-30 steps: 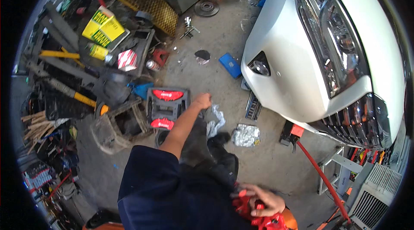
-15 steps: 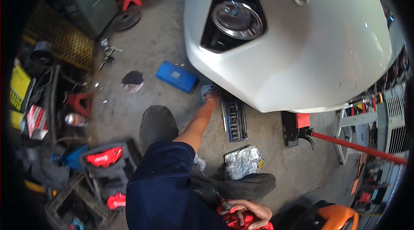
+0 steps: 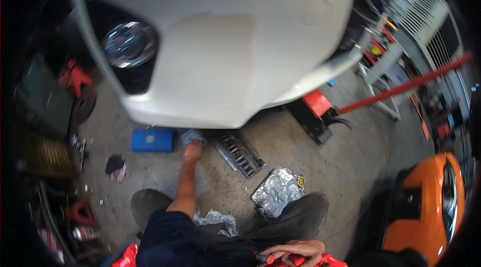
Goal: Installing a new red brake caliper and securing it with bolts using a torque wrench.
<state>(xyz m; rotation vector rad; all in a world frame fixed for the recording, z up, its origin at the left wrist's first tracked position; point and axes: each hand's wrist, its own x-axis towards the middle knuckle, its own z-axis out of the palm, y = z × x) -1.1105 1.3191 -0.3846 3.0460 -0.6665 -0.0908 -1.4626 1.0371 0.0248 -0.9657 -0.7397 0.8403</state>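
the left hand (image 3: 192,153) had swung far forward to a likely cloth (image 3: 190,136) by the car (image 3: 215,71), putting the sockets (image 3: 241,155) within reach; its grip was hidden. the right hand (image 3: 303,250) gripped a red caliper (image 3: 332,262), near. foil (image 3: 276,193) lay on the concrete floor (image 3: 345,182); an orange bumper (image 3: 418,217) stood right.

The fingers of the bare left hand (image 3: 192,152) blur against a pale-blue item (image 3: 190,137) too indistinct to identify. The lower edge crops the glossy red part (image 3: 331,261), partly hidden by the bare right hand (image 3: 303,250).
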